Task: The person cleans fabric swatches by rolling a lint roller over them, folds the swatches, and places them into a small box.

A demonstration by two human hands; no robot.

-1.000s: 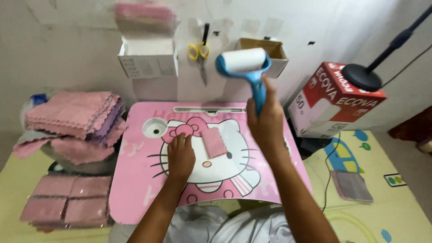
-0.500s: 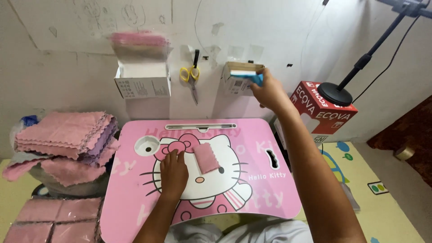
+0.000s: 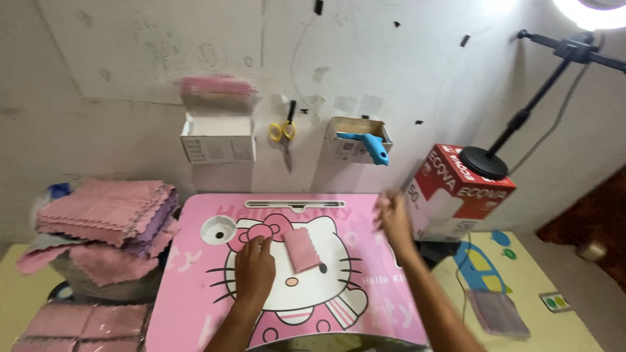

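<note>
Looking down from the head view: your left hand [image 3: 253, 274] lies palm-down on the pink lap table [image 3: 195, 287], fingers together and flat, holding nothing. Fingertips sit just beside the left edge of the small folded pink cloth [image 3: 301, 249]; whether they touch it you can't tell. Cloth rests on the cartoon cat's face, near table centre, slightly tilted.

Your right hand [image 3: 393, 218] hovers over the table's right part, blurred, so finger spread can't be told; nothing seen in it. It is well apart from the cloth.

On the wall behind: a small open box [image 3: 357, 138] with a blue-handled lint roller [image 3: 369, 145] sticking out, yellow scissors [image 3: 283, 133] hanging to its left, a white box [image 3: 217, 140] further left with pink cloths on top.

Left of the table, a stack of pink cloths [image 3: 107, 212]. To the right, a red-and-white carton [image 3: 456, 192] with a black lamp base [image 3: 484, 163] on it.
</note>
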